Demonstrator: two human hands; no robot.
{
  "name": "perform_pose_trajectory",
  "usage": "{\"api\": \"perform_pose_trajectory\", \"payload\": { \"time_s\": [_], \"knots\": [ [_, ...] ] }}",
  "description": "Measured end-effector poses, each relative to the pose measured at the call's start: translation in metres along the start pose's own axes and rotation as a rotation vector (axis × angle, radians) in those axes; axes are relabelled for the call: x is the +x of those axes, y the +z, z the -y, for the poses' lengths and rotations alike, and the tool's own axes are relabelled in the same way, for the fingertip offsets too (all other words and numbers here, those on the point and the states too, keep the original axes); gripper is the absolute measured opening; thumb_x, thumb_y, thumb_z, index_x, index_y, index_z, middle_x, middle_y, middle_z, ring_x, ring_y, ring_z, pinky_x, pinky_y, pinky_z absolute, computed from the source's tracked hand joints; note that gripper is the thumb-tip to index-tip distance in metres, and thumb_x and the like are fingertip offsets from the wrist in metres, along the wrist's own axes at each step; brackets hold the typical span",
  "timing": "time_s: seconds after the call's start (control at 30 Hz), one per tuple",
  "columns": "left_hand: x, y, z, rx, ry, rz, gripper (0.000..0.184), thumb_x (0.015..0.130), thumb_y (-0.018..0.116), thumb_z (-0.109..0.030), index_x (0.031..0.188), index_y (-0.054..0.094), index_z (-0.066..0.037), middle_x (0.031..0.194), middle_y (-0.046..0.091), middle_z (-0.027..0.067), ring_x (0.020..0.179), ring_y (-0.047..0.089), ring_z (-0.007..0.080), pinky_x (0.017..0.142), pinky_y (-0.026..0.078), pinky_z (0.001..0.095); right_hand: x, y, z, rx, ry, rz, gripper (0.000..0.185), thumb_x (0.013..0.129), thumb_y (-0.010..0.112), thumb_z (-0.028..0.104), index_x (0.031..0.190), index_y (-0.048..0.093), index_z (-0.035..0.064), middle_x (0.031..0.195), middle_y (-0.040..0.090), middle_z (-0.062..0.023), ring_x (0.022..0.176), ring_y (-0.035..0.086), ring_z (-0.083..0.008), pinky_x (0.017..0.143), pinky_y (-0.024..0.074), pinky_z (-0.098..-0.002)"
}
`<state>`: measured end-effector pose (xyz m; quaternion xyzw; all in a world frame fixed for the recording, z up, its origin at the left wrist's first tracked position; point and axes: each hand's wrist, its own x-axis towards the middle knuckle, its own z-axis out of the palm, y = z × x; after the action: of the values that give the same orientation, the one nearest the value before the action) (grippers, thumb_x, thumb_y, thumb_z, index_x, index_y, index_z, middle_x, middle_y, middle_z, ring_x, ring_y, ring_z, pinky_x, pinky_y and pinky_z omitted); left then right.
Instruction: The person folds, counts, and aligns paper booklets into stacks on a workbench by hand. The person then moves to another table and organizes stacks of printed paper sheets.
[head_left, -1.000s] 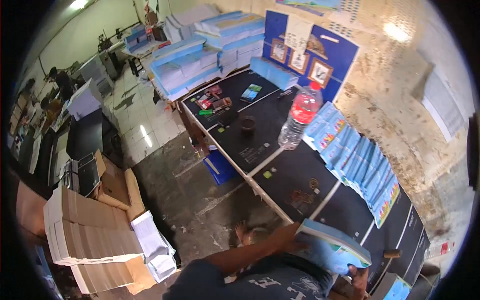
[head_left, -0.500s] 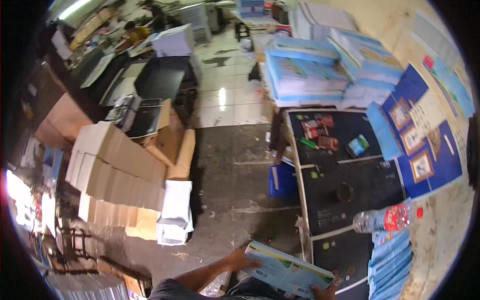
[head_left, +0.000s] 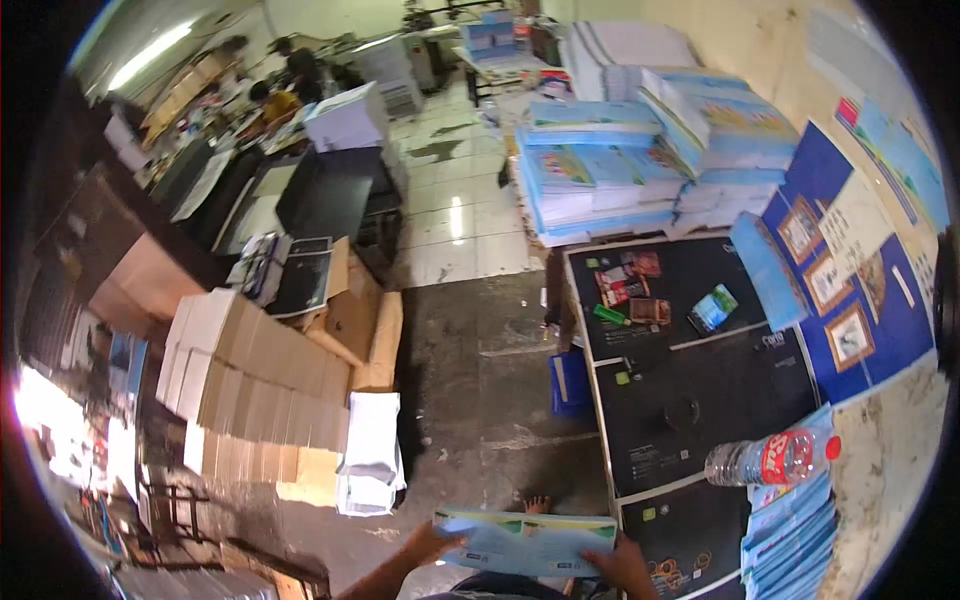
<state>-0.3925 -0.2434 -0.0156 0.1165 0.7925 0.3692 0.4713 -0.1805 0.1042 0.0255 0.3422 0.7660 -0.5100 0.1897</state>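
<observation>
Low in the view, a light-blue stack of printed booklets (head_left: 525, 545) is held level in front of my body. My left hand (head_left: 432, 543) grips its left end, and my right hand (head_left: 622, 565) grips its right end. To the right of the stack lies the black table (head_left: 690, 520), with several rubber bands (head_left: 675, 575) near my right hand. A row of blue booklets (head_left: 790, 540) runs along the table's right side, with a clear plastic bottle (head_left: 775, 458) lying across its far end.
Tall stacks of blue-covered booklets (head_left: 600, 185) stand beyond the table. Packets and a phone (head_left: 712, 308) lie on its far part. Bundled paper stacks (head_left: 250, 375) and a cardboard box (head_left: 352, 310) stand at the left. People (head_left: 280, 105) are in the far left background.
The view has swung toward the aisle. The booklet stack has moved away from the table's edge and turned level. My left hand now holds its left end.
</observation>
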Motion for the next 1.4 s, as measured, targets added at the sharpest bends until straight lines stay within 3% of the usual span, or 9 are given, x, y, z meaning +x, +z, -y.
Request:
{"api": "perform_pose_trajectory", "payload": {
  "time_s": [0.3, 0.4, 0.47, 0.53, 0.67, 0.8, 1.0, 1.23, 1.4],
  "knots": [
    [0.014, -0.072, -0.029, -0.131, -0.061, -0.313, 0.043, 0.085, 0.079, -0.015, 0.120, 0.063, 0.003, 0.107, 0.072, 0.0123, 0.097, 0.066, 0.0214, 0.085, 0.055, 0.0372, 0.049, -0.030, 0.138, -0.022, -0.205, -0.080, 0.059, 0.086, 0.074, 0.053, 0.110, 0.068, -0.0012, 0.096, 0.073, -0.0252, 0.089, 0.072, -0.0415, 0.078, 0.0553, -0.0467],
    [0.024, -0.100, -0.087, -0.377, 0.202, -0.289, 0.043, 0.086, 0.080, -0.019, 0.117, 0.064, 0.005, 0.100, 0.072, 0.0099, 0.087, 0.065, 0.0191, 0.079, 0.055, 0.0353, 0.047, -0.062, 0.180, -0.122, -0.209, -0.157, 0.058, 0.086, 0.075, 0.052, 0.107, 0.068, -0.0015, 0.090, 0.072, -0.0256, 0.085, 0.072, -0.0422, 0.075, 0.0548, -0.0478],
    [0.026, -0.122, -0.140, -0.079, 0.045, -0.359, 0.040, 0.086, 0.079, -0.019, 0.114, 0.064, 0.006, 0.095, 0.070, 0.0082, 0.080, 0.063, 0.0169, 0.076, 0.054, 0.0345, 0.042, -0.085, 0.210, 0.089, -0.336, -0.224, 0.059, 0.085, 0.075, 0.053, 0.108, 0.068, -0.0014, 0.088, 0.072, -0.0249, 0.083, 0.072, -0.0415, 0.074, 0.0546, -0.0479],
    [0.031, -0.138, -0.185, -0.169, 0.185, -0.391, 0.038, 0.087, 0.078, -0.021, 0.111, 0.064, 0.006, 0.091, 0.069, 0.0070, 0.076, 0.063, 0.0153, 0.073, 0.054, 0.0330, 0.038, -0.117, 0.245, -0.037, -0.419, -0.356, 0.055, 0.086, 0.075, 0.049, 0.108, 0.069, -0.0016, 0.089, 0.073, -0.0246, 0.082, 0.073, -0.0382, 0.074, 0.0550, -0.0461],
    [0.077, -0.171, -0.250, -0.345, 0.473, -0.410, 0.046, 0.088, 0.078, -0.030, 0.118, 0.064, 0.002, 0.109, 0.068, 0.0082, 0.098, 0.064, 0.0172, 0.087, 0.052, 0.0342, 0.060, -0.186, 0.308, 0.035, -0.489, -0.380, 0.049, 0.089, 0.075, 0.040, 0.114, 0.070, -0.0019, 0.094, 0.075, -0.0192, 0.084, 0.073, -0.0240, 0.077, 0.0544, -0.0380],
    [0.134, -0.206, -0.364, -0.402, 0.566, -0.282, 0.061, 0.092, 0.073, -0.042, 0.133, 0.060, 0.002, 0.122, 0.066, 0.0091, 0.112, 0.060, 0.0179, 0.098, 0.046, 0.0340, 0.133, -0.278, 0.359, 0.118, -0.431, -0.298, 0.053, 0.091, 0.072, 0.042, 0.123, 0.068, -0.0002, 0.114, 0.073, -0.0120, 0.097, 0.068, -0.0205, 0.087, 0.0515, -0.0346],
    [0.271, -0.265, -0.478, -0.547, 0.522, 0.085, 0.062, 0.097, 0.065, -0.047, 0.134, 0.059, 0.002, 0.124, 0.066, 0.0114, 0.117, 0.060, 0.0192, 0.097, 0.047, 0.0329, 0.255, -0.376, 0.403, 0.156, -0.476, -0.422, 0.066, 0.092, 0.070, 0.048, 0.131, 0.062, -0.0046, 0.130, 0.065, -0.0180, 0.118, 0.061, -0.0253, 0.103, 0.0440, -0.0341],
    [0.388, -0.306, -0.556, -0.182, 0.340, 0.133, 0.070, 0.094, 0.065, -0.056, 0.128, 0.059, 0.004, 0.108, 0.070, 0.0099, 0.091, 0.068, 0.0191, 0.082, 0.055, 0.0352, 0.362, -0.467, 0.435, -0.160, -0.172, -0.473, 0.095, 0.080, 0.063, 0.078, 0.125, 0.067, -0.0057, 0.124, 0.067, -0.0221, 0.111, 0.064, -0.0299, 0.091, 0.0498, -0.0393],
    [0.432, -0.306, -0.571, -0.191, 0.332, 0.218, 0.068, 0.087, 0.073, -0.058, 0.113, 0.066, 0.004, 0.093, 0.070, 0.0087, 0.078, 0.067, 0.0178, 0.068, 0.055, 0.0307, 0.413, -0.492, 0.420, -0.220, -0.086, -0.524, 0.088, 0.078, 0.066, 0.077, 0.117, 0.072, -0.0016, 0.118, 0.070, -0.0230, 0.107, 0.066, -0.0299, 0.092, 0.0494, -0.0393]
  ]
}}
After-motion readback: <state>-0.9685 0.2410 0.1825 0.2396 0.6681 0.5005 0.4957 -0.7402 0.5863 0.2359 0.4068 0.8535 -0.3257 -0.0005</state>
